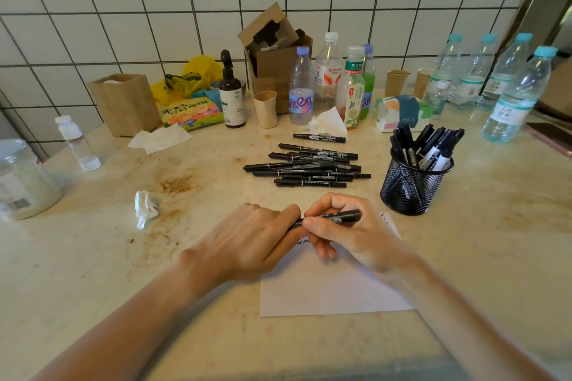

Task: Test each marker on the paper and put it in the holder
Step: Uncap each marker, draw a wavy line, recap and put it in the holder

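Both hands clamp one black marker (332, 216) held level just above the paper (328, 284). The right hand (349, 232) curls thumb and fingers round the barrel, its right end sticking out past the knuckles; the left hand (257, 238) wraps the other end, which is hidden inside the fingers, so I cannot tell whether the cap is on or coming off.

The paper lies at the near middle of the counter (495, 257), with a short dark scribble showing between the two hands. Just beyond its far right corner stands the black mesh holder (414, 185), already bristling with markers. Further back, mid-counter, the pile of loose markers (306, 167) waits, well apart from both hands, and bottles and a cardboard box line the tiled wall edge.

Risks, as I judge them: a sharp pull on a stiff cap could jerk the nib across fingers or off the sheet onto the stained counter; a cap pressed on badly would let the marker dry in the holder; and a careless reach right could tip the crowded holder.
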